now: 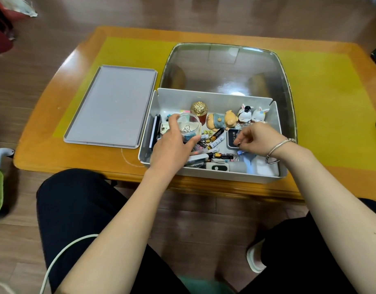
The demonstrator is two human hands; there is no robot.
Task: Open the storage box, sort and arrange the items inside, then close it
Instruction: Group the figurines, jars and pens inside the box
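Grey lid [110, 107] off, left of box [212, 172]; our left hand [172, 145] grips jar [189, 126] to receive clips; right hand [255, 139] pinches small clip.

Storage box [212, 96] open-topped, floor crowded: figurines [236, 117] along back wall, batteries [214, 139] mid; lid [110, 107] flat left

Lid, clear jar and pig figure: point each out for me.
lid [110, 107], head view, middle of its flat grey face
clear jar [190, 126], head view, its see-through side wall
pig figure [222, 120], head view, its body
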